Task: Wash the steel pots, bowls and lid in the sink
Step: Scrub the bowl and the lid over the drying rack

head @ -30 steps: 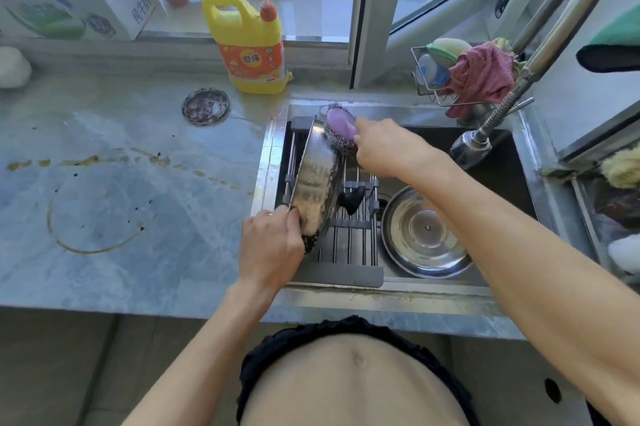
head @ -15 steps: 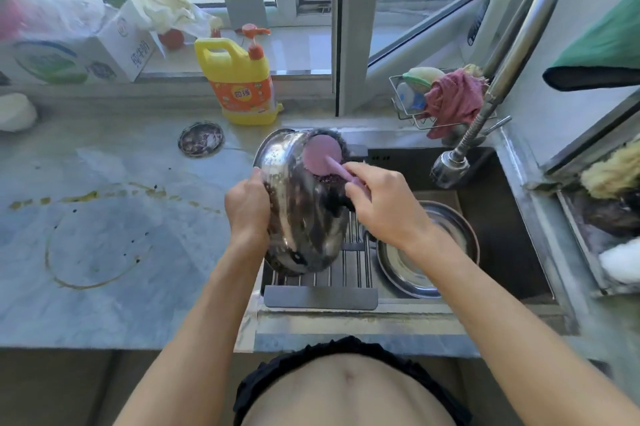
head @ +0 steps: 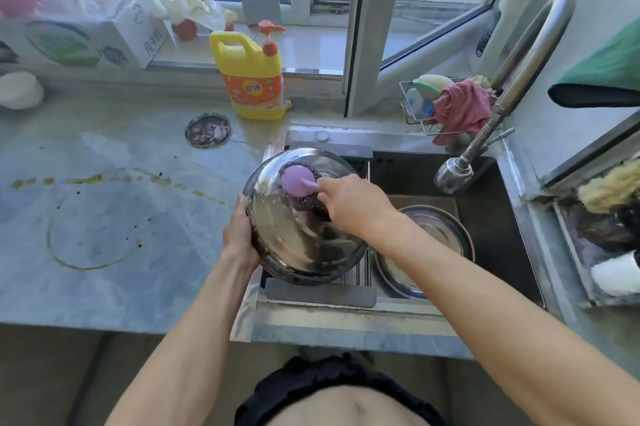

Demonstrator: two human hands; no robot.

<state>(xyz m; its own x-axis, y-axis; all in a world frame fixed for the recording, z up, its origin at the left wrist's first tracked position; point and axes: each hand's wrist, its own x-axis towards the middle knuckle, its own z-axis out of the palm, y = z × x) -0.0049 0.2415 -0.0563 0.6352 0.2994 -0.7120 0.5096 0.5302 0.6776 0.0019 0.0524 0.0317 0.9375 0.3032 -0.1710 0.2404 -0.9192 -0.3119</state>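
Over the left part of the sink (head: 491, 214), beside the stained bench (head: 104, 217), a steel lid (head: 294, 238) is held tilted above the drain rack. To its right a steel bowl (head: 436, 235) lies in the basin. The left hand (head: 239, 235) grasps the lid's left rim; the right hand (head: 353, 207), fingers clenched on its handle, presses a purple-backed scourer (head: 298, 183) against the lid.
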